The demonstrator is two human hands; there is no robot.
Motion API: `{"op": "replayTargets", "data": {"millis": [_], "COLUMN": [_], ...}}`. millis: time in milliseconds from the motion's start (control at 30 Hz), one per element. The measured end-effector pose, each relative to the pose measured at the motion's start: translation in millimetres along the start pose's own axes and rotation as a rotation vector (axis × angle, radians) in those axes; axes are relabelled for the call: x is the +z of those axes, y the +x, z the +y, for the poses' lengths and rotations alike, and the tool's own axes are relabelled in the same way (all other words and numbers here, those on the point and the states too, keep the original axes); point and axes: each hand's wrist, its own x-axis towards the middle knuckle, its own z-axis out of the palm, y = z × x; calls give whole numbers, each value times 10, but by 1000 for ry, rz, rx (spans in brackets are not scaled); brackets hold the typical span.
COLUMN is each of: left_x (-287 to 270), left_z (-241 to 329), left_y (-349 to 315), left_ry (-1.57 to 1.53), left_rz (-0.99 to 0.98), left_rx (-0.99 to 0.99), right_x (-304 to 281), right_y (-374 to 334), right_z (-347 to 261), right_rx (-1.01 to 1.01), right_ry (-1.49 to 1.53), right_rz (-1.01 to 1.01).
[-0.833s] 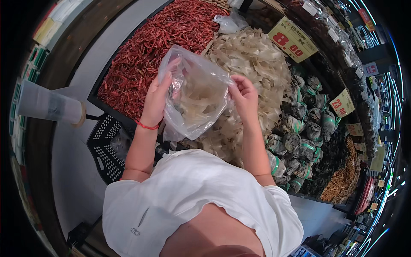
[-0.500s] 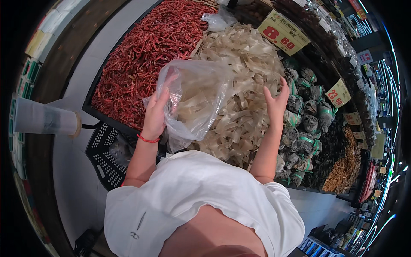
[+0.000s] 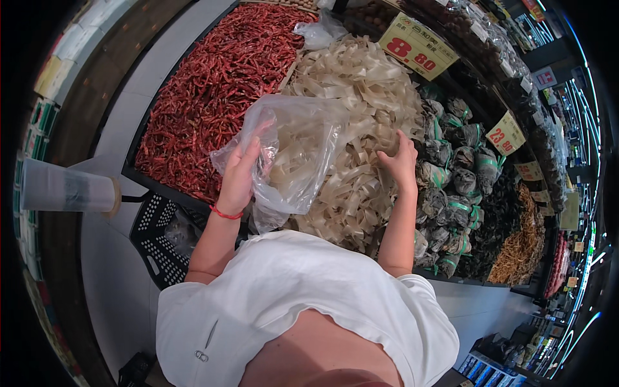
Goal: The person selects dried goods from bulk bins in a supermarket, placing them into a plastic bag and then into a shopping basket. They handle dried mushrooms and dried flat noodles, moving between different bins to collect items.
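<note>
Two clear bags here: one bag (image 3: 296, 164) is gripped by its left side in the left hand (image 3: 239, 170), over the pale strips (image 3: 351, 74) and partly blocking them, long axis kinda upper right to lower left, can't tell where its mouth points; the spare bag (image 3: 321, 32) sits past the strips. Right hand (image 3: 401, 164)'s empty, thumb and fingers spread, near the dark bundles (image 3: 461, 174). One chilli heap (image 3: 213, 97) on the left.

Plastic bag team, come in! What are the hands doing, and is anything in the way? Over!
Left hand holds plastic bag. Right hand empty, open, near pale dried strips. In the way: bag, partly covering strips.
</note>
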Motion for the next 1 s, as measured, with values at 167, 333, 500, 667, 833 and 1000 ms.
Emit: {"op": "replayTargets", "data": {"millis": [167, 333, 500, 667, 833, 1000], "left_x": [5, 5, -11, -38, -35, -45], "left_z": [-23, -15, -27, -44, -60, -43], "left_y": [5, -1, -16, -25, -4, -18], "left_ry": [14, 10, 0, -12, -9, -17], "left_rz": [-3, 10, 7, 29, 34, 19], "left_rx": [29, 18, 15, 14, 30, 21], "right_x": [-46, -32, 57, 40, 75, 56], "right_y": [-9, 42, 76, 55, 88, 96], "right_z": [-123, -147, -129, -186, -109, -100], "right_rx": [-40, -126, -173, -248, -276, -279], "right_ry": [-13, -23, 9, 70, 104, 183], "right_rz": [-11, 15, 68, 110, 179, 247]}}
